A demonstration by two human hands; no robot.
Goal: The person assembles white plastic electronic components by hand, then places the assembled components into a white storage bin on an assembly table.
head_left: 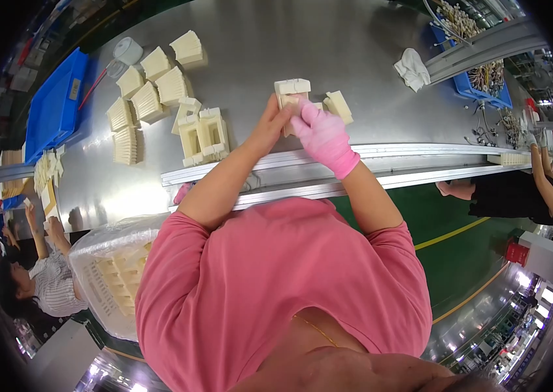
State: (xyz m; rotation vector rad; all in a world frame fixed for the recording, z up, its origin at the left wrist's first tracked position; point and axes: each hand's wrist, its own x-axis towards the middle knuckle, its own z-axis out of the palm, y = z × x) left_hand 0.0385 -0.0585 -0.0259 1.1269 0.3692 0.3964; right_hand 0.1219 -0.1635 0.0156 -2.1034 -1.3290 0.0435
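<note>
From where I stand, following the head view, the person in the pink top (283, 261) works at a grey metal counter (244, 46) with both hands together near its front edge. Between them is an oblong cream part (293, 87), its wide end pointing away from the body. The bare left hand (267, 129) has its fingers clamped on the part's left side. The right hand (324, 136), in a pink glove, has its fingers bunched against the near right side of the same part; I can't tell whether they grip it or only press on it.

Just right of the part lies a smaller cream piece (338, 107). Left of the left forearm, hollow cream frames (213, 134) rest close together on the counter, and beyond them spreads a group of ribbed cream stacks (150, 102). A pale roll (127, 50) sits near those, with a blue tray (56, 108) farther left.

Over on the right, a crumpled white cloth (412, 69) lies by a metal beam (492, 47), and a blue bin (463, 85) there holds bundled wires (487, 77). A plastic-lined crate (87, 261) of cream pieces stands beside the person's left. One co-worker (61, 284) in a striped top is at the left, another in dark clothing (515, 198) at the right.
</note>
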